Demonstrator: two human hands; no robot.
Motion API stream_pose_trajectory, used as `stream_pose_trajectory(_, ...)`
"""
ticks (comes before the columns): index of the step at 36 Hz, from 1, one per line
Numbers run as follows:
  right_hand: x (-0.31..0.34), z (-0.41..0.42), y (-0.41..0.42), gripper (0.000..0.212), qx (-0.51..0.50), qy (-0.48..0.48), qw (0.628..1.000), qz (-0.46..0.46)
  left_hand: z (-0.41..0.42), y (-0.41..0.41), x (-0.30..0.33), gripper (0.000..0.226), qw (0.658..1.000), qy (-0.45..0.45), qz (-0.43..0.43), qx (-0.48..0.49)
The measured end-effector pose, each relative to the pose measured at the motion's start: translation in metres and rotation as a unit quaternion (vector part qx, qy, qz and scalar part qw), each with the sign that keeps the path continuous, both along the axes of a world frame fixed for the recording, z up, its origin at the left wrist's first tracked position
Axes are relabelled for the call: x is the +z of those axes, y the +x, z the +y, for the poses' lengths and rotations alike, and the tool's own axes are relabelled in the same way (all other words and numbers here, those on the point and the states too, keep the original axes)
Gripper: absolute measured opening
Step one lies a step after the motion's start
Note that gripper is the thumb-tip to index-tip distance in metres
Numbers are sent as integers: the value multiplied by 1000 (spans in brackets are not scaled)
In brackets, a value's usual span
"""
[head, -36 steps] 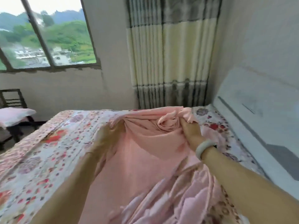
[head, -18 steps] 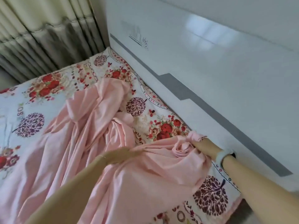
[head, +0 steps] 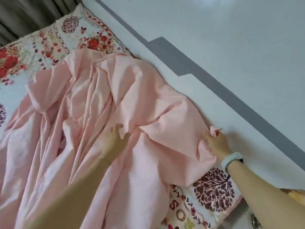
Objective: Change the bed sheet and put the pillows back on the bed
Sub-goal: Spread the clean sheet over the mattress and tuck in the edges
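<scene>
Bunching pink sheet within both hands' fingers.

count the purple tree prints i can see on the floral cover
3: one near the top corner by the curtain, one at the left edge, one under the right wrist. The pink sheet may hide more.
</scene>
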State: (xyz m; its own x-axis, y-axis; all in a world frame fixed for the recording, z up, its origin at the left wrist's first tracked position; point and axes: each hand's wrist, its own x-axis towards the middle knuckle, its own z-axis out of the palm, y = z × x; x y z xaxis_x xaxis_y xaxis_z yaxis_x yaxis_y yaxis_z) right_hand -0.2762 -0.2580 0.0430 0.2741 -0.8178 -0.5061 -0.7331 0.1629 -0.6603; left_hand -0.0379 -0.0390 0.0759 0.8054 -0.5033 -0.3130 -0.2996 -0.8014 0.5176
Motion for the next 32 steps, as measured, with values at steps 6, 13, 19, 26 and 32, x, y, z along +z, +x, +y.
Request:
stream_pose_trajectory(6, -12, 11, -45, 33, 116, 30, 989, 89, 3, -71, -46, 49, 977, 55, 162, -125)
stream_pose_trajectory(13, -23, 22, -85, 32, 116, -67, 973, 186, 17, -150, -76, 91, 957, 149, 177, -174)
stream_pose_trajectory(19, -17, 25, -105, 27, 189, 19, 963, 188, 45, -184, -101, 53, 975, 162, 93, -121)
stream_pose_trajectory(26, -20, 21, -142, 18, -120, 114, 984, -62, 55, -166, -71, 13, 988, -58, 144, -20)
stream_pose_trajectory(32, -6, 9, -159, 33, -119, -139, 979, -90, 49, -162, -22, 16, 966, -140, 213, -30)
